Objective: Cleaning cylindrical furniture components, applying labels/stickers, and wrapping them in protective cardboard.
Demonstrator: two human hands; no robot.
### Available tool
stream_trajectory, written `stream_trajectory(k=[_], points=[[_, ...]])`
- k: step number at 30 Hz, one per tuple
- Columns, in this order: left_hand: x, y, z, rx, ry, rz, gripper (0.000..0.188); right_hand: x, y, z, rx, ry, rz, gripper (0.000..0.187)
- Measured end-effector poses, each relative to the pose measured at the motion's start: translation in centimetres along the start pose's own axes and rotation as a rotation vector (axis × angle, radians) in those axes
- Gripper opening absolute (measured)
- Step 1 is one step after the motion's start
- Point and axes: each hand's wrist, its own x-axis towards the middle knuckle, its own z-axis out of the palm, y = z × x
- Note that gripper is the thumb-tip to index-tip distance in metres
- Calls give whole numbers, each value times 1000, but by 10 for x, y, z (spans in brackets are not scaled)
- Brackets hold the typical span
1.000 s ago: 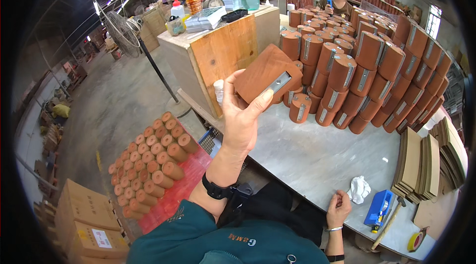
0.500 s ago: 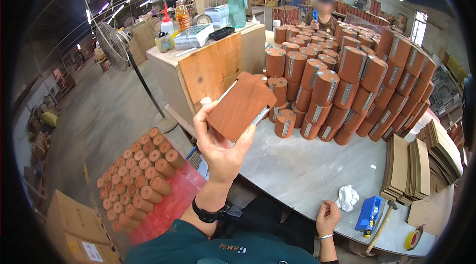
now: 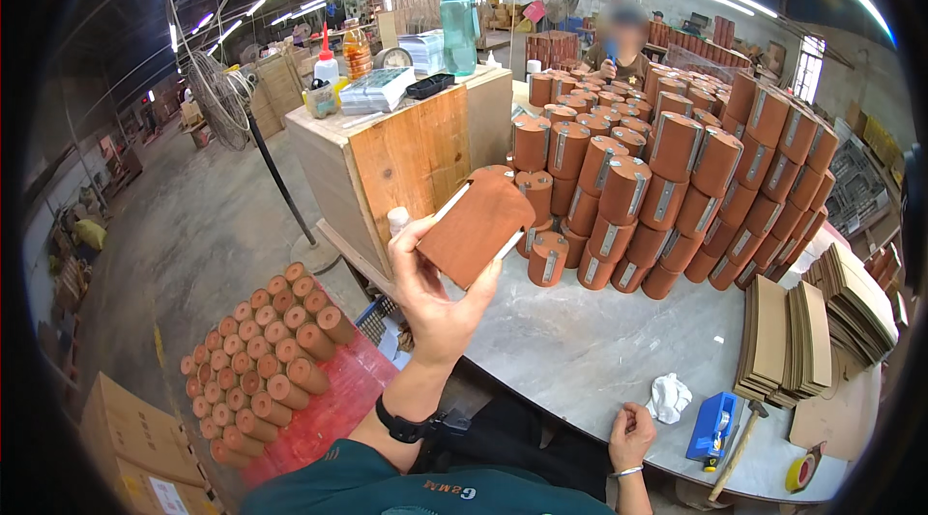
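Note:
My left hand (image 3: 440, 307) is closed around a reddish-brown wooden cylinder (image 3: 478, 230), gripping its lower end between thumb and fingers. The cylinder is tilted above the table's left edge, with pale metal strips along two sides. My right hand (image 3: 630, 433) rests low at the table's front edge, fingers loosely curled in with nothing visible in them. Beside it lies a crumpled white cloth (image 3: 669, 398). Many similar cylinders with metal strips (image 3: 623, 188) stand stacked upright in rows across the far side of the grey metal table (image 3: 580, 341).
At right are a blue tape dispenser (image 3: 713, 426), a hammer (image 3: 739, 447), a tape roll (image 3: 800, 471) and stacked cardboard strips (image 3: 783, 341). More cylinders (image 3: 261, 341) lie on a red surface at lower left. A wooden cabinet (image 3: 416, 162) bears bottles. Another person (image 3: 623, 51) is behind the stacks.
The view has shifted slightly, so the stacks sit a little lower and further left. The left hand keeps its hold on the cylinder, and the right hand stays near the cloth.

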Motion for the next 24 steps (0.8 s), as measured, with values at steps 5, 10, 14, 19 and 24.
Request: stream_trajectory(k=[5,10,14,19,24], points=[[23,0,32,-77,-49,15,70,-2,4,1,-8,0,-6,10],[15,-1,38,-27,-58,129,71,-3,2,2,24,11,2,9],[2,-12,30,0,-73,37,70,-3,2,1,-1,7,-27,9],[-9,-12,23,14,-43,-1,70,-2,-2,0,3,-7,-10,9],[-11,-15,19,47,-51,0,69,-3,-1,0,26,0,15,10]])
